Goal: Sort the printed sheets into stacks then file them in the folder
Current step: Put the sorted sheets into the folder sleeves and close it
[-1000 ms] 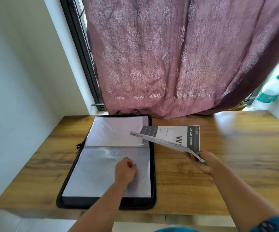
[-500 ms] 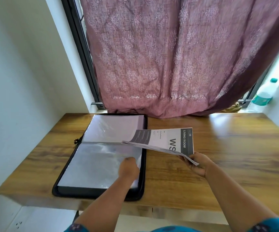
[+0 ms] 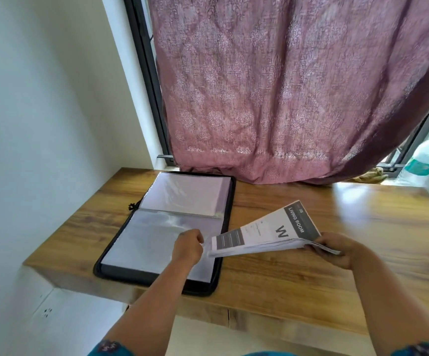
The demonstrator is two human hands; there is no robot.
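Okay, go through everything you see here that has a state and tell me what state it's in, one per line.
Folder: open flat on the wooden table, clear sleeves showing.
Stack of printed sheets: held above the table, tilted, "LIVING ROOM" page on top.
Left hand: pinching a clear sleeve's edge.
Right hand: gripping the stack's near end.
Curtain: drawn across the window.
Bottle: upright, capped.

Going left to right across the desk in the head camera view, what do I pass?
Folder → left hand → sheets → right hand → bottle on the sill at far right.
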